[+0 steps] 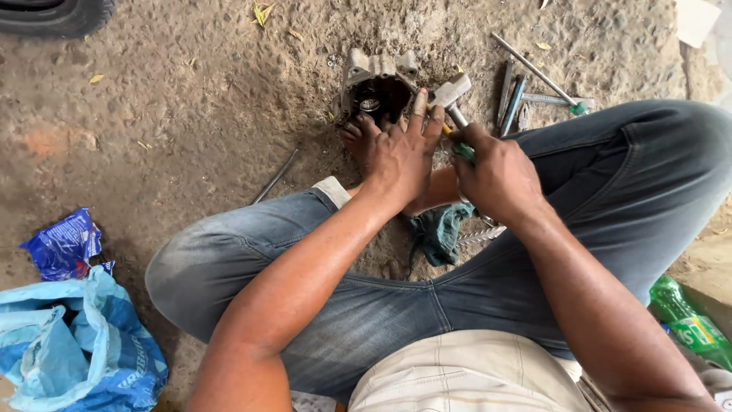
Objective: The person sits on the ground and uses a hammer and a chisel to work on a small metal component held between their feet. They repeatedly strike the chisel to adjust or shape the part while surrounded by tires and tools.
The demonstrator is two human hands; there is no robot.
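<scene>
I sit on the dirt ground in blue jeans. A grey metal engine housing (377, 82) stands on the ground ahead, its open dark cavity facing me, steadied by my bare toes. My left hand (396, 156) rests spread just below the housing, fingers reaching toward its opening. My right hand (496, 175) grips a tool with a green and yellow handle (460, 147), beside a small hammer (451, 93) whose head lies by the housing's right side. Whether my right hand also holds the hammer's handle I cannot tell.
Several metal rods and tools (526, 88) lie on the ground at the upper right. A thin rod (276, 175) lies left of my knee. Blue plastic bags (72, 336) sit at lower left, a green bottle (686, 320) at lower right, a teal rag (441, 233) between my legs, a tyre (53, 15) top left.
</scene>
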